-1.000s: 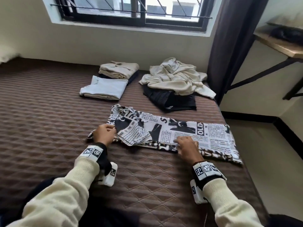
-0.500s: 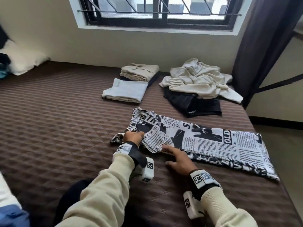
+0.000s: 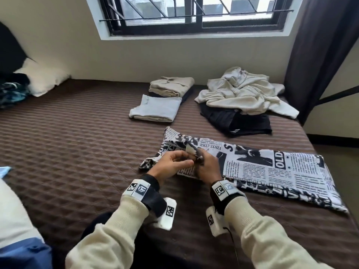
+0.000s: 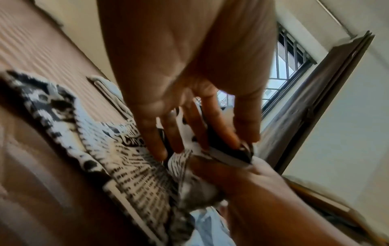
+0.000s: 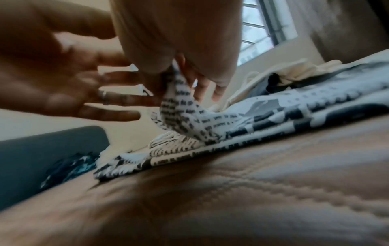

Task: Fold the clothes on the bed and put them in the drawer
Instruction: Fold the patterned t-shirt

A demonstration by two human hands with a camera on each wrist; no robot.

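A black-and-white newspaper-print garment (image 3: 272, 167) lies flat lengthwise on the brown quilted bed (image 3: 77, 152), near its right side. Both hands meet at its left end. My right hand (image 3: 206, 164) pinches a sleeve-like flap of it and holds that flap up off the bed; in the right wrist view the right hand (image 5: 181, 69) has the printed cloth (image 5: 273, 116) hanging from thumb and fingers. My left hand (image 3: 172, 164) is beside it with fingers straight and spread (image 5: 118, 101), their tips at the raised flap (image 4: 130, 174). The drawer is out of view.
At the back lie a folded beige stack (image 3: 171, 87), a folded pale piece (image 3: 155, 108), and a crumpled cream garment (image 3: 242, 96) on a black one (image 3: 239, 121). A pillow (image 3: 40, 78) and dark clothes (image 3: 11, 92) sit far left. A dark curtain (image 3: 318, 55) hangs at right.
My right hand slid left along the garment's near edge to join the left hand and lifted the flap. The left hand's fingers opened out. The head view swung left.
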